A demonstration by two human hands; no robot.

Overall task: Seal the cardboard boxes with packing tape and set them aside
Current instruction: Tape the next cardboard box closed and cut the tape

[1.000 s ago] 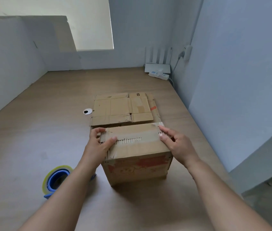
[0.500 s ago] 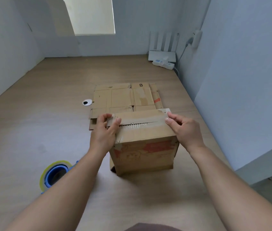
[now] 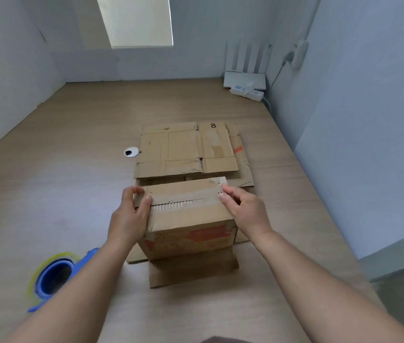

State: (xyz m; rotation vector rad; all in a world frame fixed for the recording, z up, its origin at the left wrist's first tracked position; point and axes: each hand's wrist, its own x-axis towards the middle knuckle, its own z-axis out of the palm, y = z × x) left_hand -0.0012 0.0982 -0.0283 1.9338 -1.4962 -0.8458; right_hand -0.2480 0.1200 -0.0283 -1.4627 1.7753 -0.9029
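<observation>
A small brown cardboard box (image 3: 191, 233) with red print is held above the wooden table, its top seam covered by old tape. Loose flaps (image 3: 193, 271) hang open beneath it. My left hand (image 3: 129, 219) grips the box's left top edge, thumb on the top and fingers curled over the far corner. My right hand (image 3: 243, 211) grips the right top edge the same way. A blue tape dispenser (image 3: 52, 278) with a yellowish roll lies on the table at the lower left, partly hidden by my left forearm.
Flattened cardboard boxes (image 3: 188, 152) lie on the table just behind the held box. A round cable grommet (image 3: 131, 152) sits to their left. A white router (image 3: 244, 79) and power strip (image 3: 246, 91) stand in the far right corner. Walls close in on the left, back and right.
Both hands have lifted the box off the table and nearer to me, and its bottom flaps now hang open below. My grip on both top edges is unchanged.
</observation>
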